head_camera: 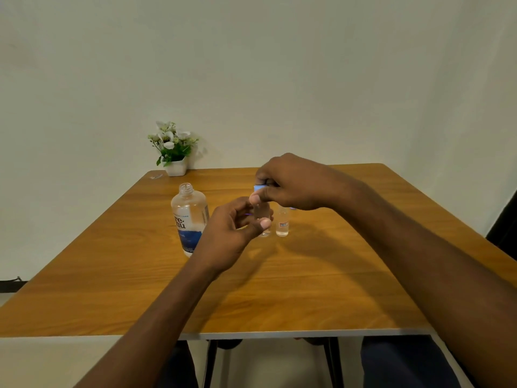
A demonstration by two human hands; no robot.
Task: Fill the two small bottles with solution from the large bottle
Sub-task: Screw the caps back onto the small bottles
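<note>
The large clear bottle [189, 218] with a white and blue label stands uncapped on the wooden table [279, 289], left of centre. Two small clear bottles stand to its right. My left hand [232, 233] wraps its fingers and thumb around the nearer small bottle [264, 219], which is mostly hidden. Directly above that bottle's top, my right hand [291, 183] pinches a light blue cap [258, 188]. The second small bottle [282, 224] stands free just to the right, with a small label and liquid inside.
A white pot of white flowers [174, 148] stands at the table's far left corner, beside a small clear scrap [156, 177]. Something small and blue [293, 208] peeks out under my right hand. My knees show below the table's front edge.
</note>
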